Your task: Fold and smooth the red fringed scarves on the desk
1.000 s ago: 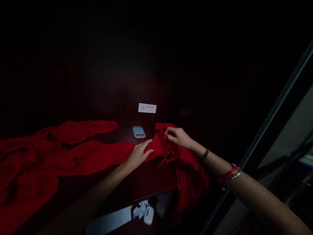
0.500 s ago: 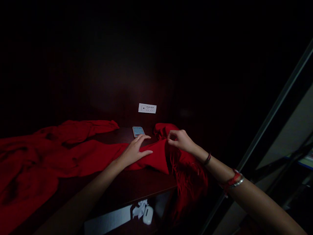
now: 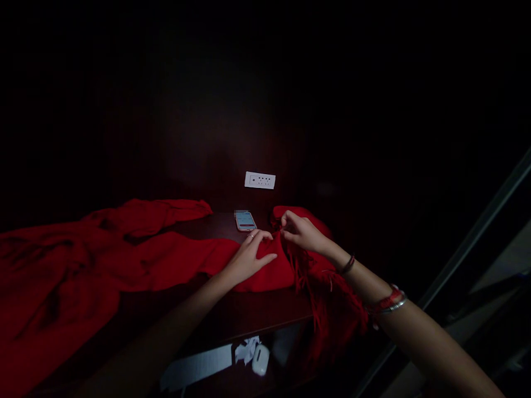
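A: Where's the scarf [image 3: 199,257]?
B: On the worktop [image 3: 265,308]. Passes under the left hand [image 3: 249,258], runs out left of it. Fringe just on the near side of the right hand [image 3: 305,233].
A: Grips?
B: Left grip wide, thumb off fingers; can't tell if it's pressing. Right grip narrow, looks pinched on the scarf by the fringed end.
A: How far along?
B: Partway, I'd judge. Flat-ish just under the left grip; well left of it, loose folds remain. Red bunch [image 3: 299,211] just beyond right grip; too dark to tell if same piece.
A: Room?
B: Worktop shows between left grip and front edge. Phone [image 3: 246,221] just beyond left grip: tight. Wall behind that.
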The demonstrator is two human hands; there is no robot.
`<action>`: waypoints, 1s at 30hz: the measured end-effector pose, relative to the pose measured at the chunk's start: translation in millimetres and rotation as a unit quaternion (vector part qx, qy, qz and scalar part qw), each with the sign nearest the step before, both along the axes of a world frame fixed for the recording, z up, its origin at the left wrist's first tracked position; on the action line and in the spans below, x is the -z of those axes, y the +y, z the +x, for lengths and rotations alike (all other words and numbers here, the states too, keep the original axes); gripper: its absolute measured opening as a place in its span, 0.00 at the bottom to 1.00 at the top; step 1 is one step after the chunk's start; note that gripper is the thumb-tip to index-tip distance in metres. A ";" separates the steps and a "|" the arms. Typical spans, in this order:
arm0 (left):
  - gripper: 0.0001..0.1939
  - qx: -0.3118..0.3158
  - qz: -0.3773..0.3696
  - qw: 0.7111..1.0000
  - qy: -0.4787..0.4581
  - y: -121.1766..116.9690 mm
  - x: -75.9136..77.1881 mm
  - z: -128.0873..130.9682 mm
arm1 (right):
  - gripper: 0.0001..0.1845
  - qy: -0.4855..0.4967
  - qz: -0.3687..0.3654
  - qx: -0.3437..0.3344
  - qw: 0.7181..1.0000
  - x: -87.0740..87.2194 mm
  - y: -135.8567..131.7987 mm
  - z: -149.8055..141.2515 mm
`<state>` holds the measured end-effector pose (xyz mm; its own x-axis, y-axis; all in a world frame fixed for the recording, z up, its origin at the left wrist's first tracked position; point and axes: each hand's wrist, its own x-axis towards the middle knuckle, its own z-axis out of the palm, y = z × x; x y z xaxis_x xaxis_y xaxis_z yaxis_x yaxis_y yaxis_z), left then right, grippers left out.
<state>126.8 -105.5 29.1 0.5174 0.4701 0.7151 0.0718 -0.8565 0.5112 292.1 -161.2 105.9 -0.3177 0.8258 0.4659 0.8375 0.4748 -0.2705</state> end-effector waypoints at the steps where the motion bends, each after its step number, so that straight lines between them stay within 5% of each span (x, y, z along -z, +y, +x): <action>1: 0.13 -0.005 0.011 1.000 0.011 -1.0 0.0 0.6 | 0.07 -0.003 0.005 -0.007 1.000 -0.9 3.0 -1.5; 6: 0.13 -0.023 -0.012 1.000 0.013 11.0 -1.2 -2.2 | 0.06 -0.055 0.034 -0.034 0.997 -7.3 16.2 -5.4; 12: 0.12 0.022 -0.024 0.999 0.027 25.6 -6.6 -11.6 | 0.16 -0.121 0.037 -0.046 0.991 -2.1 18.0 -2.3; 16: 0.10 0.031 -0.054 0.997 0.039 26.0 -7.0 -12.6 | 0.09 -0.143 0.028 -0.030 0.989 8.8 10.6 -3.0; 23: 0.09 0.037 -0.062 0.997 0.035 23.7 -16.2 -18.6 | 0.07 -0.056 0.111 0.057 0.991 29.6 9.4 -0.1; 30: 0.11 0.040 0.000 0.998 0.038 26.3 -24.5 -25.0 | 0.10 0.057 0.071 0.032 0.995 12.6 5.2 8.4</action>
<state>101.8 -79.2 53.6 0.6068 0.4252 0.6716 0.0417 -0.8607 0.5074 300.5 -155.9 93.3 -0.2043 0.7666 0.6087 0.8353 0.4608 -0.3000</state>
